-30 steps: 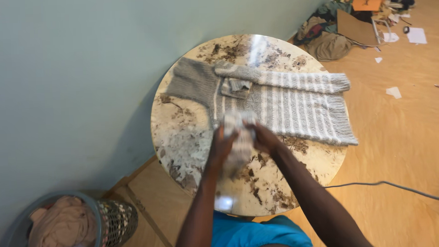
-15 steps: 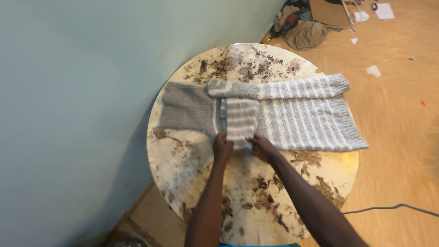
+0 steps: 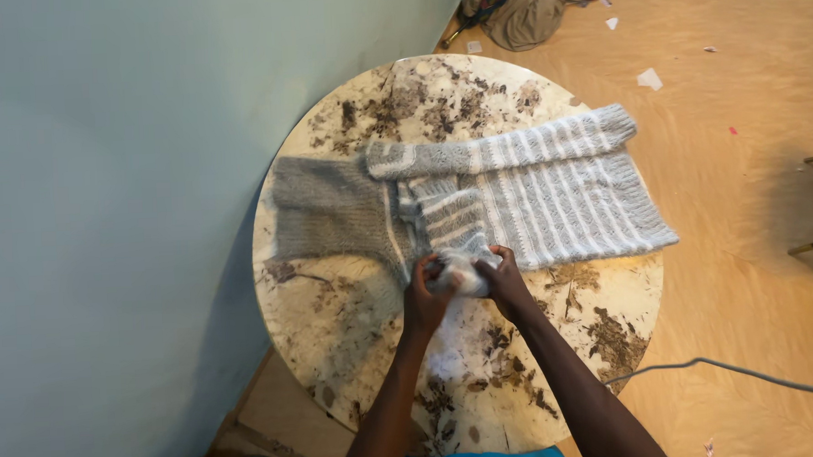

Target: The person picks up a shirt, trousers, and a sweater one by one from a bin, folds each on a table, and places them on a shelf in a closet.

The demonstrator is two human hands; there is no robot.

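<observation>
Sweater: grey and white striped knit sweater (image 3: 552,204) spread flat across the far half of the round marble table (image 3: 337,323), collar end toward 9 o'clock, hem toward 3 o'clock.
Upper sleeve: one sleeve (image 3: 513,146) folded along the sweater's far edge, lying from about 10 o'clock to 2 o'clock of the tabletop.
Near sleeve: second sleeve (image 3: 447,219) bent back over the chest, its end bunched into a pale wad (image 3: 464,270) at the sweater's near edge, close to table centre.
Left hand: left hand (image 3: 427,296) at the wad's 8 o'clock side, fingers curled closed on the bunched knit.
Right hand: right hand (image 3: 505,284) at the wad's 4 o'clock side, fingers likewise closed on it, thumb on top.
Grip and cloth: wad sits squarely between the two hands, both touching it; rest of the sweater extends away from the grip toward 12 and 2 o'clock, resting on the table.
Arms: both forearms come in from 6 o'clock, over the bare near half of the table.
Surroundings: pale green wall (image 3: 103,178) at 9 o'clock; wooden floor (image 3: 747,76) at 3 o'clock with paper scraps; clothes heap (image 3: 520,9) at 12 o'clock; grey cable (image 3: 732,370) on the floor at 4 o'clock.
</observation>
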